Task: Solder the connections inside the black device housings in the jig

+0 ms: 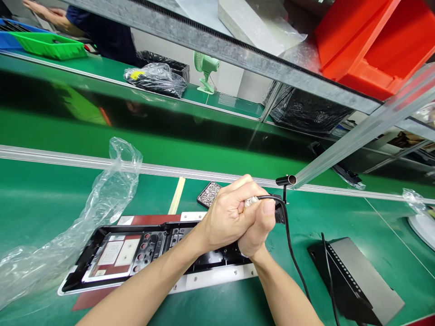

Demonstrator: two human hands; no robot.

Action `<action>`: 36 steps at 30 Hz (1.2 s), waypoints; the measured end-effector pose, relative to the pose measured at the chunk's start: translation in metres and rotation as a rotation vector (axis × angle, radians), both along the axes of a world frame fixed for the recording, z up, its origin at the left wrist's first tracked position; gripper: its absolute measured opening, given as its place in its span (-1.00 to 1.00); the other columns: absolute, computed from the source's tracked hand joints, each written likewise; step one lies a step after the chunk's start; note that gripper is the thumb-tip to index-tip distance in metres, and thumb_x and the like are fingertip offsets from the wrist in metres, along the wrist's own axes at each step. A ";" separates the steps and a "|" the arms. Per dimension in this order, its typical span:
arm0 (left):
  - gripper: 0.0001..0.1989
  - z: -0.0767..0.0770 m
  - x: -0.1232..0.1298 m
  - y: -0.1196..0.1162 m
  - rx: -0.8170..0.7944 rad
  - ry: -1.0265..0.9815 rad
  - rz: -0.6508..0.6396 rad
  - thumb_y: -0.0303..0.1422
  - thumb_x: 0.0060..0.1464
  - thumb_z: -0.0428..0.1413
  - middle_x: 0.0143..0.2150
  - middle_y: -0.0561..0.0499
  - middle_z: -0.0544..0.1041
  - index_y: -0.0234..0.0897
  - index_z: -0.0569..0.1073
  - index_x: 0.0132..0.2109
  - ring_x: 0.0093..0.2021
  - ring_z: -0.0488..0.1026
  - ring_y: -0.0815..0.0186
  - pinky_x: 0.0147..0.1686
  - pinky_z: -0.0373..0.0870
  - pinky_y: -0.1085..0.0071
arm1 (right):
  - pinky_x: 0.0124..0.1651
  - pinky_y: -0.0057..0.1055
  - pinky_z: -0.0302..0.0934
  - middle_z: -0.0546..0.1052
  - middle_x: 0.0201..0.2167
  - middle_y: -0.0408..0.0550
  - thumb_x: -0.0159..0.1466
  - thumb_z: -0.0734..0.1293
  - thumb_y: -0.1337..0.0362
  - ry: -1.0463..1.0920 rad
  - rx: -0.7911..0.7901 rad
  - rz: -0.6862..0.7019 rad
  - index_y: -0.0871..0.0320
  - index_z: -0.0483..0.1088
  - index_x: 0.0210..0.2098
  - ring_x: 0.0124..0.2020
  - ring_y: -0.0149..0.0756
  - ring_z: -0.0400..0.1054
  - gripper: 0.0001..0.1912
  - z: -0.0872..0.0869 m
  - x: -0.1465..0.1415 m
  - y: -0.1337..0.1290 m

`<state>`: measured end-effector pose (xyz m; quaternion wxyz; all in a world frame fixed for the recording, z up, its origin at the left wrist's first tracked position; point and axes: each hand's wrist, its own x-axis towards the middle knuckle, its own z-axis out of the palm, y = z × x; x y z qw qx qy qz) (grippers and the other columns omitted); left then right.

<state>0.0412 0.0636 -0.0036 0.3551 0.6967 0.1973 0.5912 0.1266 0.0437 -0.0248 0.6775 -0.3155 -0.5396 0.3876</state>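
Forearms (163,283): nearest, reaching over the black housing (83,259)
Grip: left hand (224,218) and right hand (256,230) clasped together, closed around the whitish end (250,202)
Cable (287,227): thin, black, bending down to the housing's right
Worktop (234,305): green, beneath the housing

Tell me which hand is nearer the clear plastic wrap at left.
Left. The left hand is right of the clear plastic wrap, apart from it; the right hand is farther right, against the left.

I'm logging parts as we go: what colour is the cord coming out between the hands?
The cord is black; it shows best in the head view.
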 end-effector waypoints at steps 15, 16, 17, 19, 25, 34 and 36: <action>-0.76 -0.001 0.000 0.000 0.014 -0.002 -0.001 -0.27 0.36 0.06 -0.28 -0.03 0.53 -0.30 0.55 -0.18 -0.24 0.41 0.32 -0.21 0.37 0.37 | -0.52 -0.35 0.05 0.32 -0.55 -0.18 0.43 0.11 -0.11 0.014 -0.019 0.018 0.11 0.30 -0.49 -0.54 -0.37 0.22 -0.48 0.001 0.000 0.000; -0.76 -0.001 -0.001 0.000 0.017 0.000 0.001 -0.27 0.36 0.05 -0.29 -0.03 0.53 -0.30 0.54 -0.19 -0.24 0.41 0.32 -0.21 0.37 0.37 | -0.52 -0.35 0.06 0.33 -0.55 -0.18 0.43 0.11 -0.10 0.015 -0.014 0.021 0.10 0.31 -0.48 -0.53 -0.37 0.23 -0.48 0.000 0.001 0.000; -0.76 -0.001 0.000 0.000 0.019 0.000 0.002 -0.27 0.36 0.05 -0.29 -0.03 0.54 -0.31 0.54 -0.19 -0.24 0.40 0.32 -0.21 0.37 0.36 | -0.52 -0.35 0.07 0.34 -0.54 -0.18 0.44 0.10 -0.10 0.019 -0.011 0.023 0.10 0.32 -0.47 -0.53 -0.36 0.25 -0.48 0.000 0.001 0.000; -0.76 -0.001 0.000 0.000 0.023 0.000 0.005 -0.28 0.36 0.05 -0.29 -0.03 0.54 -0.31 0.54 -0.19 -0.25 0.40 0.32 -0.22 0.36 0.36 | -0.52 -0.35 0.08 0.36 -0.54 -0.17 0.44 0.09 -0.09 0.024 -0.008 0.026 0.10 0.32 -0.46 -0.52 -0.35 0.26 -0.48 -0.001 0.001 0.001; -0.77 -0.001 0.000 0.000 0.014 -0.001 0.004 -0.29 0.35 0.07 -0.29 -0.03 0.53 -0.32 0.54 -0.20 -0.24 0.40 0.33 -0.21 0.36 0.38 | -0.51 -0.36 0.08 0.36 -0.53 -0.17 0.45 0.11 -0.07 0.031 0.002 0.027 0.12 0.33 -0.47 -0.51 -0.36 0.26 -0.49 -0.002 0.001 0.001; -0.76 -0.001 0.001 0.001 0.022 -0.017 0.009 -0.28 0.35 0.07 -0.31 -0.02 0.53 -0.32 0.54 -0.21 -0.25 0.40 0.33 -0.23 0.36 0.38 | -0.51 -0.36 0.10 0.36 -0.56 -0.18 0.45 0.06 -0.08 -0.001 -0.013 0.008 0.11 0.30 -0.47 -0.54 -0.37 0.26 -0.48 -0.003 0.001 0.001; -0.76 -0.001 0.001 0.000 0.018 -0.015 0.010 -0.28 0.35 0.07 -0.31 -0.02 0.53 -0.32 0.54 -0.21 -0.26 0.40 0.33 -0.23 0.36 0.38 | -0.51 -0.37 0.10 0.35 -0.55 -0.18 0.45 0.05 -0.07 -0.011 -0.012 -0.005 0.11 0.29 -0.47 -0.54 -0.39 0.26 -0.48 -0.002 0.001 0.001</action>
